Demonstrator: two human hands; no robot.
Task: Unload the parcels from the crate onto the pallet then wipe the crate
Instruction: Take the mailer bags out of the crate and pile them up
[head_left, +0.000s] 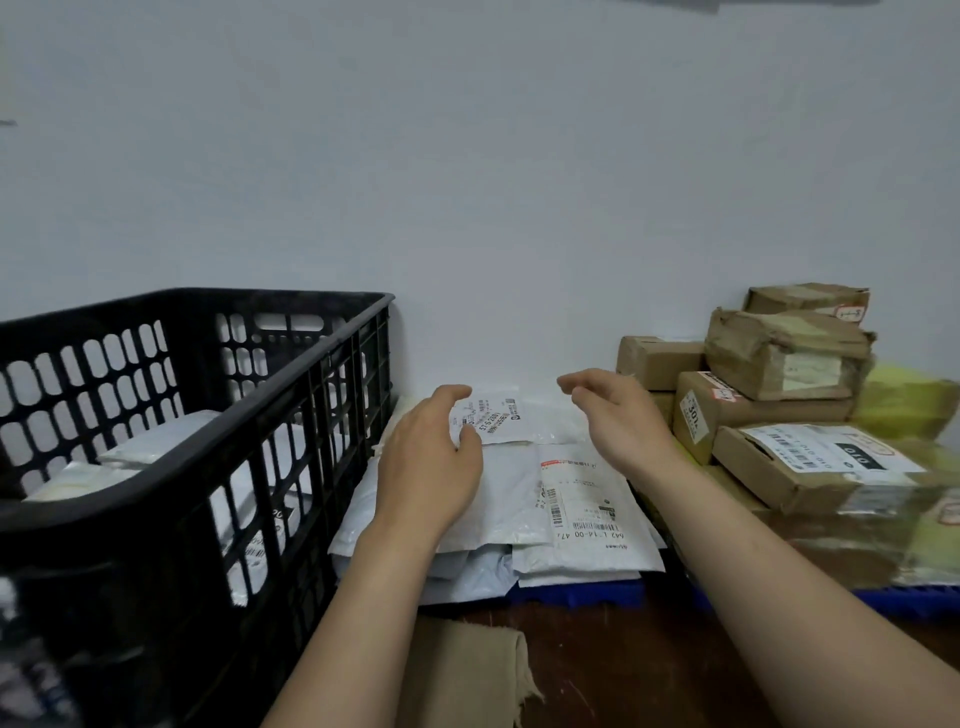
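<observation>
My left hand (431, 462) hangs over the left edge of a small white parcel (511, 415). The fingers are loosely curved and the thumb sits right at the parcel's edge, but they grip nothing that I can make out. My right hand (618, 415) hovers above the parcel's right side, with its fingers relaxed, a little bent and empty.

That small parcel lies on top of a stack of flat white parcels (519, 499) with printed labels. The stack rests on the blue pallet (576, 595), of which only the front edge shows beneath it.

To my left stands the black crate (260, 297), its slotted side wall touching or just beside the stack. Several more white parcels (150, 449) lie in the bottom of it.

On the right, brown cardboard boxes (779, 353) are piled against the wall, some wrapped in tape and some labelled. A yellow bag (904, 400) lies behind them.

A beige cloth (467, 670) lies on the dark floor in front of the pallet, between my forearms.
</observation>
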